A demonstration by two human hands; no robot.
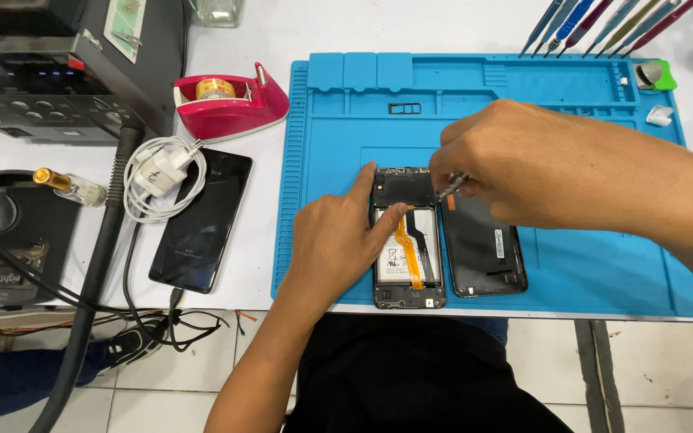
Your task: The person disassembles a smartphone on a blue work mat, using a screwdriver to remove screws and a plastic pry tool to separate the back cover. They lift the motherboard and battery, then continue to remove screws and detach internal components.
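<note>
While the left hand presses down on the opened phone, thumb and forefinger spread across its upper left part, the right hand reaches in from the right with its grip pinched on a thin metal tool. The tool's tip points at the top right edge of the phone. The left grip is released, flat on the phone rather than closed round anything. The phone lies face down near the front edge of a blue mat on the white desk, its battery and an orange ribbon cable exposed. Just beside it on the right lies the black back cover, inner side up.

A small card tray sits in a recess of the mat above the hands. At the mat's far right corner stand several screwdrivers. Left of the mat are a pink tape dispenser, a white charger with its coiled cable, and a second black phone. A dark hose runs down past the desk's left edge.
</note>
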